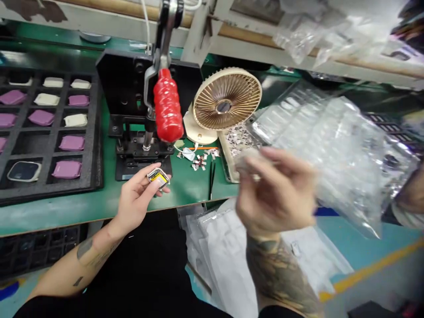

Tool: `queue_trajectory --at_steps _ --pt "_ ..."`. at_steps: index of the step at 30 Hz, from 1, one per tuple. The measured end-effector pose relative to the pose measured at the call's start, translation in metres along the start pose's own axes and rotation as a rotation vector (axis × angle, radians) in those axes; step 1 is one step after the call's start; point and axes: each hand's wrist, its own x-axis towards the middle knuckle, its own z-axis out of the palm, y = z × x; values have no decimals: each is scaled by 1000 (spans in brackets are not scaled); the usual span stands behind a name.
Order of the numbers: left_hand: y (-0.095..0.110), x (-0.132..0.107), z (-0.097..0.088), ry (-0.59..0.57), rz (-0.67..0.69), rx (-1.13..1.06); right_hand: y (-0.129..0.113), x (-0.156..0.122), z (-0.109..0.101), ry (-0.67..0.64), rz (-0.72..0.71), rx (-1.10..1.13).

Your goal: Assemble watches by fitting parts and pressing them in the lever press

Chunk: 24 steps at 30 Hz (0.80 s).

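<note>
My left hand pinches an open watch case with a yellow and silver inside showing, just in front of the black hand press. The press has a red ribbed handle. My right hand is blurred by motion, over the front right of the bench. Its fingers look curled together around a greyish, smeared item that I cannot make out. Close by stands a shallow tray full of small silvery pieces. Black tweezers lie between my two hands.
At left, a black foam tray holds purple and white watch-shaped pieces. A beige fan stands behind scattered small parts. Clear plastic trays in bags pile up at right. White bags hang below the bench edge. Another person's arm shows at far right.
</note>
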Motion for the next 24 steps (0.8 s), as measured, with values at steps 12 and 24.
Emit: queue_trajectory --at_steps 12,24 --pt "1 -3 -3 -24 -9 -62 -61 -46 60 -381 207 613" --pt "-3 -4 -8 -55 17 -111 -62 -55 76 -448 260 626"
